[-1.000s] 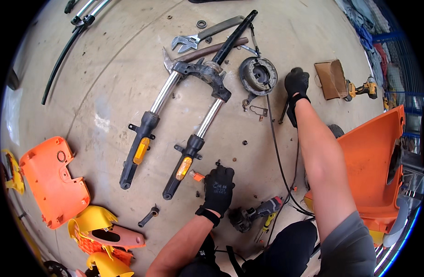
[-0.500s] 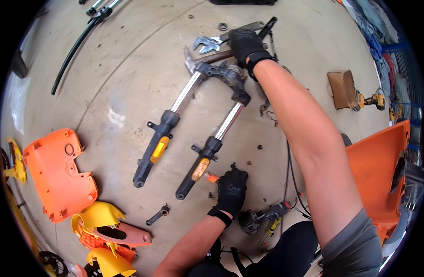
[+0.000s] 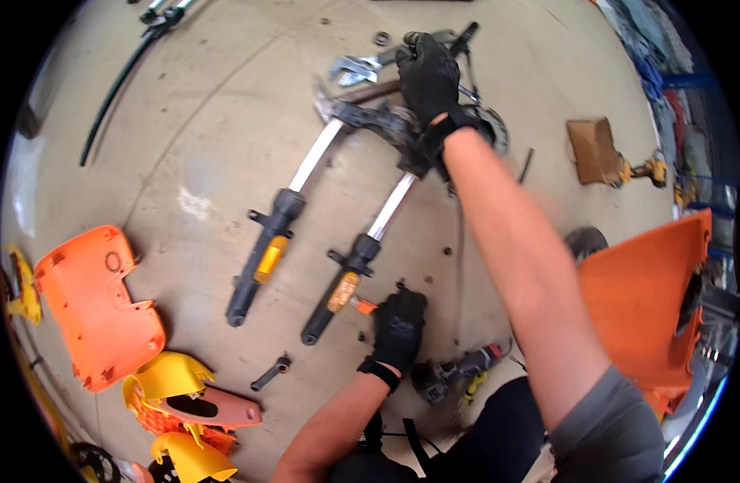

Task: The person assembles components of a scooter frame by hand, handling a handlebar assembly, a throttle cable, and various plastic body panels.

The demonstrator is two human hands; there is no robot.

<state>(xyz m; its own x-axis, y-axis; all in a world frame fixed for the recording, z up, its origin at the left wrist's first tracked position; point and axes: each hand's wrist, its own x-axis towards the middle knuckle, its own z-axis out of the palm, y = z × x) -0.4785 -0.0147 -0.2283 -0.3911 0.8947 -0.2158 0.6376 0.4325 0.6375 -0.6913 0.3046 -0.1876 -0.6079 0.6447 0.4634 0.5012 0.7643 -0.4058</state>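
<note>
A two-legged front fork [image 3: 394, 205] with chrome tubes and amber reflectors lies on the floor. Over its top end is my right hand [image 3: 428, 79] in a black glove. Its fingers are curled, and what they hold, if anything, is hidden. An adjustable wrench [image 3: 355, 70] and a hammer [image 3: 376, 91] lie by this hand, their handles passing beneath it. Beside the right fork leg, low over the floor, my gloved left hand [image 3: 399, 326] is closed. A small orange piece [image 3: 363, 305] and a small dark part show at its fingers; its grip is hidden.
A power tool [image 3: 454, 373] lies near my knee. Orange panels [image 3: 96, 314] and yellow covers [image 3: 181, 374] are at left, with a crank-like lever [image 3: 271, 373] nearby. At right are a large orange panel [image 3: 644, 298], a cardboard box [image 3: 592, 151] and a yellow drill [image 3: 645, 171].
My right hand has turned slightly, its curled fingers now higher over the wrench handle. More of a round dark part shows beside its wrist. The left hand stays about where it was.
</note>
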